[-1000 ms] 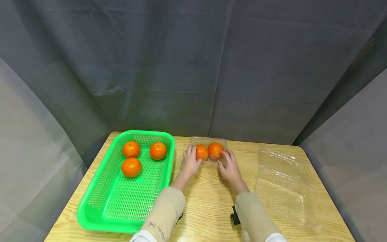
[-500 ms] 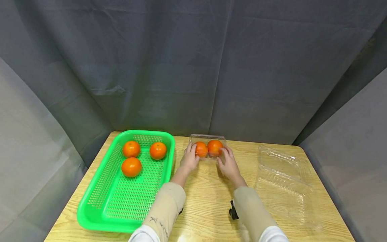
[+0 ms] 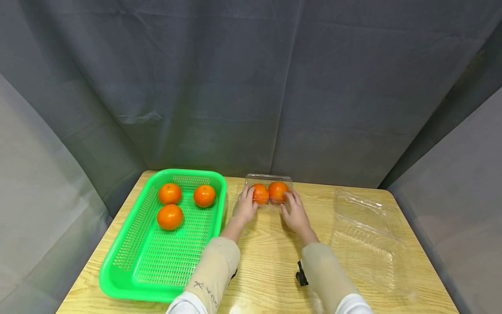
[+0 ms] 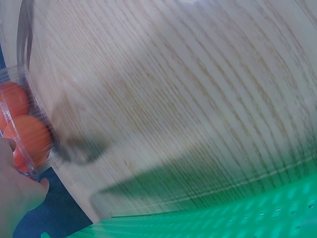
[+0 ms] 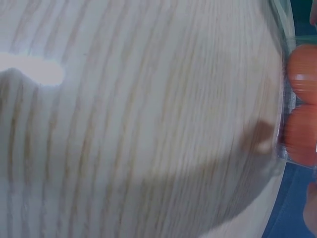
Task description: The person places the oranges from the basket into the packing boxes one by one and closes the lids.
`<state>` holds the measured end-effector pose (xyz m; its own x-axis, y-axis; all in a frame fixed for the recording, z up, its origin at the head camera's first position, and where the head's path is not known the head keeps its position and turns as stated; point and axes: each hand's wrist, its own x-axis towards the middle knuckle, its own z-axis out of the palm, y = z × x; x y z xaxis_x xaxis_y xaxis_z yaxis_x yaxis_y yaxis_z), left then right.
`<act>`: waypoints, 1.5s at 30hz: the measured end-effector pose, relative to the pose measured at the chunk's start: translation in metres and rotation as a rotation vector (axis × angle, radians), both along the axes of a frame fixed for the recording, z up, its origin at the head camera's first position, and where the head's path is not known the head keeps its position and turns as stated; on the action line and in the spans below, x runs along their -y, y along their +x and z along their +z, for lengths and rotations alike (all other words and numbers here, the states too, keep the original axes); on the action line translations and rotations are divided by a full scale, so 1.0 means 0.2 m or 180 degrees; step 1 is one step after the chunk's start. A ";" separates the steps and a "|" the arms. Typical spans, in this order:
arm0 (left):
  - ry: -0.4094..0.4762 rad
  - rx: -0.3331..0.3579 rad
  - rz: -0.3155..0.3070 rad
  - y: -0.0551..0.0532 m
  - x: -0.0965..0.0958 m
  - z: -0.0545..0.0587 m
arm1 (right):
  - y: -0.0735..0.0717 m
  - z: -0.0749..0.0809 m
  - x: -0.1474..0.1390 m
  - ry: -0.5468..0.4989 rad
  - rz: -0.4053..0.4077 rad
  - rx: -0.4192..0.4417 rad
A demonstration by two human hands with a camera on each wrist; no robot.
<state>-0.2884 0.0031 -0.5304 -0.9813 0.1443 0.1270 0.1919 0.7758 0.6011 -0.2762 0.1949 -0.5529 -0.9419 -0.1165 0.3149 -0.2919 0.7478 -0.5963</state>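
Note:
Two oranges [image 3: 278,192] sit side by side in a small clear plastic box [image 3: 269,177] near the back edge of the table. My left hand [image 3: 245,206] grips the box's left end, thumb toward the front and fingers along the side. At the right end, my right hand [image 3: 295,213] holds it in a similar way. In the left wrist view the left hand [image 4: 20,196] is at the box wall, right beside the nearer orange [image 4: 30,140]. Only a bit of the right hand [image 5: 310,210] shows in the right wrist view, next to the box corner.
On the left stands a green perforated basket [image 3: 106,279] with three oranges [image 3: 170,217] toward its back. Clear plastic packaging [image 3: 370,240] lies on the right of the wooden table [image 3: 270,270]. A grey curtain [image 3: 219,96] hangs behind the table.
Both hands have shifted the box with its two oranges slightly back toward the curtain and a little left. The basket and the packaging on the right have stayed in place.

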 end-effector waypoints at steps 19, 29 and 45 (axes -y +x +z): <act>-0.0295 -0.0571 0.0563 0.06 -0.06 -0.04 | 0.16 0.00 0.08 -0.0136 -0.0878 -0.0354; -0.0228 -0.1120 0.0555 0.15 -0.14 -0.08 | 0.31 0.07 0.07 -0.0270 -0.1139 -0.0730; -0.0018 -0.1427 -0.0049 0.31 -0.28 -0.10 | 0.52 0.21 -0.07 -0.0392 -0.1124 -0.1194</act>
<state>-0.2260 0.0586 -0.5508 -0.8273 0.1605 0.5384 0.4441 0.7738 0.4517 -0.1719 0.2093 -0.5108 -0.7370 0.2466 0.6293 -0.2451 0.7701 -0.5890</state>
